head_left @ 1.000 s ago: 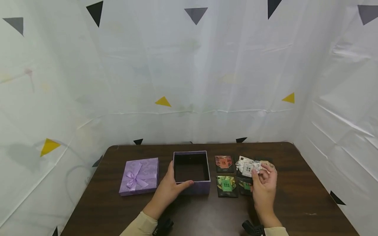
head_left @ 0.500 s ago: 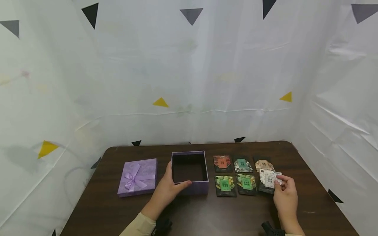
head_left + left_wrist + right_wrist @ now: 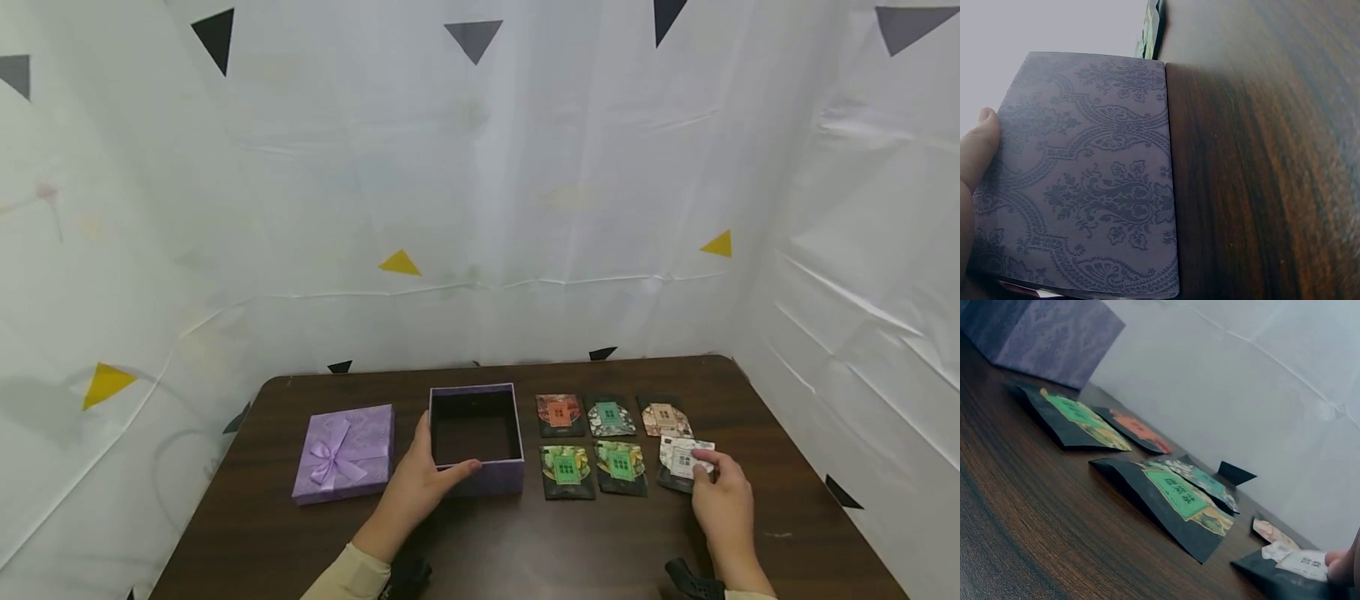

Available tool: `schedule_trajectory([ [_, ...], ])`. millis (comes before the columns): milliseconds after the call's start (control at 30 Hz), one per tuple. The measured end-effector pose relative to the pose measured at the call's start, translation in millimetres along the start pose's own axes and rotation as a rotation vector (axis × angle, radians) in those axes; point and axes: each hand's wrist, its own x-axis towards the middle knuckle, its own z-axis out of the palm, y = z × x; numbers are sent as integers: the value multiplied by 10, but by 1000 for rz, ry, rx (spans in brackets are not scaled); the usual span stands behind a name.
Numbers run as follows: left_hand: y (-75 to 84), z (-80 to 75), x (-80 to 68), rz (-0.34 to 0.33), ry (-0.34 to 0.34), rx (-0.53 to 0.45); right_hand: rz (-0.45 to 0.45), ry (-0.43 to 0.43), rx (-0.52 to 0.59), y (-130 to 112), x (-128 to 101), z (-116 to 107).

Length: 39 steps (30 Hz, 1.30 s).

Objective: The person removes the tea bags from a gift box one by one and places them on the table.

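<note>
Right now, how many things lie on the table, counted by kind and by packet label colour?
Open purple box: 1
Purple lid with bow: 1
Orange-label packet: 1
Green-label packets: 3
Tan-label packet: 1
White-label packet, under the right hand: 1
Total: 8 things, 6 of them packets.

— What's that by the right hand (image 3: 723, 504)?
— A white-labelled black packet (image 3: 681, 462), flat on the table, last in the near row.
— And the left hand (image 3: 416, 492)?
— It grips the open purple box (image 3: 476, 437), which stands upright and empty.
</note>
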Motion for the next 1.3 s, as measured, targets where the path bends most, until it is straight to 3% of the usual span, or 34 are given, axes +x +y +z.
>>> schedule_trajectory([
  [333,-5,21,54,22,8,-8,-140,-76,-149,-3,11,-34],
  [700,-72,32,81,19,42,-11,-63,-90,-107,6,12,28],
  [1300,-17,-8,83,18,22,-38,-67,-68,-113,-13,35,69],
])
